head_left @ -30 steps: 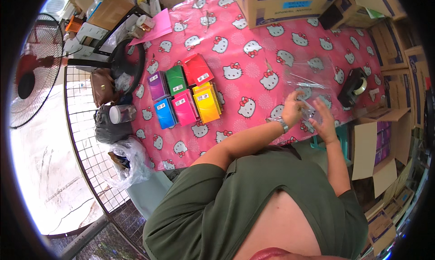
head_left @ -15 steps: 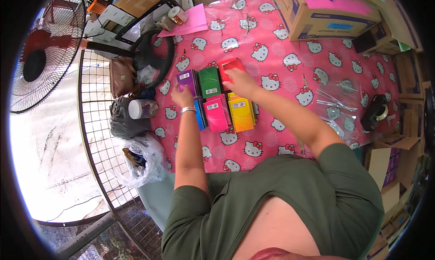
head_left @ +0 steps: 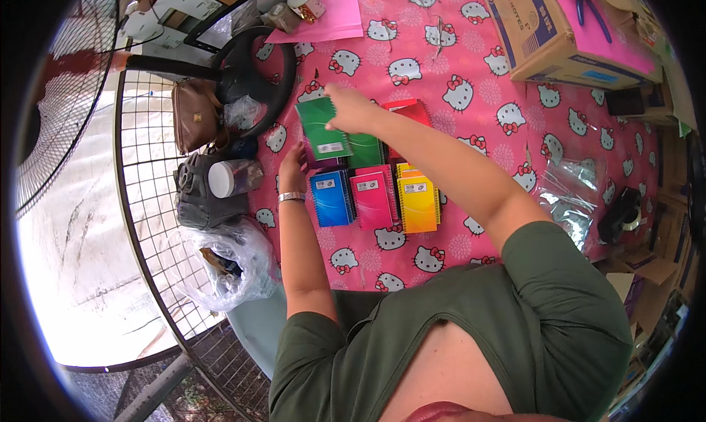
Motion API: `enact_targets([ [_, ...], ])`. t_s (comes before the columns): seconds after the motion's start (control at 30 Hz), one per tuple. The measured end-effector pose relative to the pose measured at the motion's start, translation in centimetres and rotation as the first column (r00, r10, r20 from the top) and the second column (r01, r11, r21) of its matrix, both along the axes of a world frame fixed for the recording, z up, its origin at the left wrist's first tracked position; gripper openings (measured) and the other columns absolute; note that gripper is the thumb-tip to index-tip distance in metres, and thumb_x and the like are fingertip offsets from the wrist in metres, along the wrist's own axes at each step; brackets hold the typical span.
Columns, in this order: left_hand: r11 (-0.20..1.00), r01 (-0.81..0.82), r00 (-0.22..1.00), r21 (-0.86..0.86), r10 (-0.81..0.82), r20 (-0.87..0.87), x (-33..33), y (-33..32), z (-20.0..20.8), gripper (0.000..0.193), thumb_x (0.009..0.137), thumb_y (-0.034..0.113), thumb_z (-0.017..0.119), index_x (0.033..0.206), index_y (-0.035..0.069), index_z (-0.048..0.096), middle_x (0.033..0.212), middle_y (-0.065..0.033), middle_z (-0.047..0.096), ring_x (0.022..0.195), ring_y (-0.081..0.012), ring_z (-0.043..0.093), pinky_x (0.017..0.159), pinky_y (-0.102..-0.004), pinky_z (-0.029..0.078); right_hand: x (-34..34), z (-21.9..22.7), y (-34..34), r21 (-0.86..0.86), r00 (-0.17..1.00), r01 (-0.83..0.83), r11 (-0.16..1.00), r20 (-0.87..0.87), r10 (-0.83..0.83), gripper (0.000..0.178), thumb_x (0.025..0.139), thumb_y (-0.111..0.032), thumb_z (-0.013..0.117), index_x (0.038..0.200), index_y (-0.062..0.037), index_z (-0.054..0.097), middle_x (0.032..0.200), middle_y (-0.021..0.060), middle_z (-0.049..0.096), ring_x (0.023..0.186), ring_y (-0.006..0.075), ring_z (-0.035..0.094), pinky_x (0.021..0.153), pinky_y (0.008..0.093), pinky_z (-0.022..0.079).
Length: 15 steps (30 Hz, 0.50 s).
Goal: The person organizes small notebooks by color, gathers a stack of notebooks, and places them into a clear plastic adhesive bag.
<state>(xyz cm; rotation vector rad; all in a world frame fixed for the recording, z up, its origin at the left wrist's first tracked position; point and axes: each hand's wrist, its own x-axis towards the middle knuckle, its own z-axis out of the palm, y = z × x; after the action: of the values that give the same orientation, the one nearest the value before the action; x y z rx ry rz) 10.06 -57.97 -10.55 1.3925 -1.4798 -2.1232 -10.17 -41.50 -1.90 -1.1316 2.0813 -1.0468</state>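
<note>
My right hand (head_left: 354, 111) is closed on the edge of a green spiral notebook (head_left: 318, 128), lifted over the purple notebooks (head_left: 325, 162), which it mostly hides. Beside the left edge of that purple stack is my left hand (head_left: 293, 170), its fingers apart, partly hidden at the tips. More green notebooks (head_left: 365, 151) lie to the right, then red notebooks (head_left: 412, 110), partly covered by my right forearm. Nearer me runs a row of blue notebooks (head_left: 331, 200), pink notebooks (head_left: 373, 201) and yellow notebooks (head_left: 418, 207), all in small stacks.
A pink patterned cloth (head_left: 360, 264) covers the table. A cardboard box (head_left: 529, 28) with blue-handled pliers (head_left: 588, 13) stands far right. Clear plastic bags (head_left: 573, 194) and a tape dispenser (head_left: 621, 214) lie at right. A steering wheel (head_left: 254, 76), a jar (head_left: 224, 179) and bags line the left.
My right hand has moved left from the red stack and now holds a green notebook over the purple one. My left hand has drawn back to the purple stack's left edge. The view has shifted.
</note>
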Motion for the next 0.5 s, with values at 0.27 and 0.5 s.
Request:
enact_targets([
  [0.27, 0.636, 0.543, 0.808, -0.548, -0.219, 0.547, -2.9, 4.3, 2.1, 0.058, 0.083, -0.003, 0.056, 0.138, -0.006, 0.037, 0.139, -0.0183, 0.046, 0.12, -0.0233, 0.052, 0.096, -0.0335, 0.043, 8.2, -6.9, -2.8, 0.24, 0.804, 0.541, 0.806, 0.135, -0.58, 0.061, 0.063, -0.025, 0.083, 0.106, 0.0053, 0.051, 0.101, 0.0236, 0.063, 0.096, 0.0376, 0.062, 0.084, 0.0406, 0.051],
  [0.5, 0.937, 0.083, 0.992, -0.341, -0.108, -0.058, 0.4, 2.0, 2.7, 0.075, 0.083, 0.002, 0.056, 0.145, -0.004, 0.015, 0.138, -0.0173, 0.043, 0.113, -0.0235, 0.055, 0.092, -0.0333, 0.046, 8.5, -2.9, -2.7, 0.055, 0.706, 0.446, 0.893, 0.593, -0.388, 0.04, 0.071, -0.01, 0.072, 0.103, 0.0036, 0.054, 0.103, 0.0188, 0.062, 0.096, 0.0293, 0.061, 0.083, 0.0366, 0.049],
])
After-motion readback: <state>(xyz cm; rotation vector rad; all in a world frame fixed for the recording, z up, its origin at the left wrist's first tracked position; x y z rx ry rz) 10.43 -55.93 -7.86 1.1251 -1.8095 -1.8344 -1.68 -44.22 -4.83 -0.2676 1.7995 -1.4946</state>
